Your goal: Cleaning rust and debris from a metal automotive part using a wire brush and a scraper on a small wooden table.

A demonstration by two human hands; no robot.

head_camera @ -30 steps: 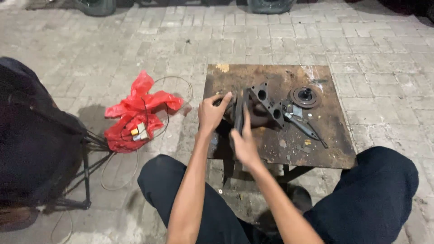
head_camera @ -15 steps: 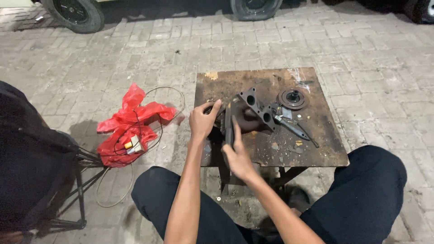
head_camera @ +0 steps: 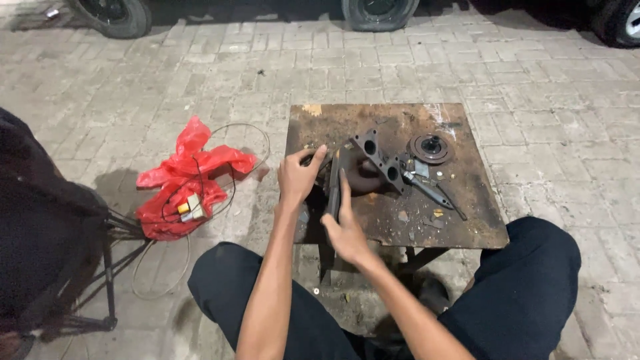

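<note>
**Hands at work on a rusty metal table**

From my remote seat I look down on a low square table [head_camera: 467,220] of rusted, pitted steel plate, set on grey brick paving [head_camera: 200,73]. My left hand [head_camera: 298,175] reaches to the table's left edge, fingers curled loosely together over a small dark part that I cannot make out; whether they grip it or merely rest on it, I cannot tell. My right hand [head_camera: 345,230] sits at the near left edge, its fingers together and stretched forward along a dark flat metal bar [head_camera: 333,183] that stands on edge; the fingers touch the bar, though whether the hand clamps it is not clear.

Just right of the bar lies a dark cast metal flange [head_camera: 377,155] with two round holes, its body curving down to the plate. Beside it, farther right, rests a long grey tool [head_camera: 427,190] lying slantwise, and beyond that a round ribbed disc [head_camera: 430,147] near the far right corner. Small chips and scraps dot the near part of the plate.

On the paving to the left lies a crumpled red plastic bag [head_camera: 193,170] with a thin wire [head_camera: 243,130] looped over it. A black seat on a thin metal frame [head_camera: 47,227] stands at the far left. Rubber tyres [head_camera: 380,12] line the far edge. Dark trouser knees [head_camera: 527,287] flank the table.
</note>
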